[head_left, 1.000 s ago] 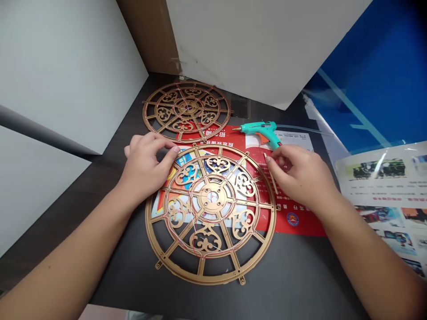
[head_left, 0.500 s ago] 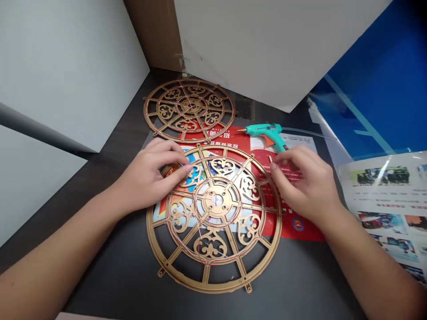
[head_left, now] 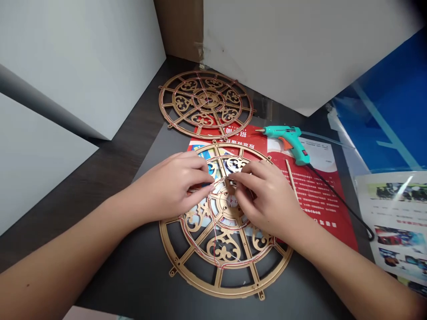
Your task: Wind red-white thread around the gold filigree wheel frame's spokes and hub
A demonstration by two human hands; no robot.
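Head view: left hand [head_left: 170,189] and right hand [head_left: 267,200] pinch inward over the hub [head_left: 227,205] of the gold wheel [head_left: 227,289], which lies flat across the red poster [head_left: 313,209]. They possibly grasp fine wire [head_left: 216,255], though fingers hide it; close, steady pinches suit it.

A dark tabletop [head_left: 100,178] carried a gold lattice wheel [head_left: 206,98] at the far end and a second gold wheel [head_left: 227,278] nearer, lapping a red printed poster [head_left: 313,195]. A teal hot glue gun [head_left: 283,135] and a thin wooden stick [head_left: 291,178] lay on the poster, with a glossy printed sheet [head_left: 396,222] just to its right.
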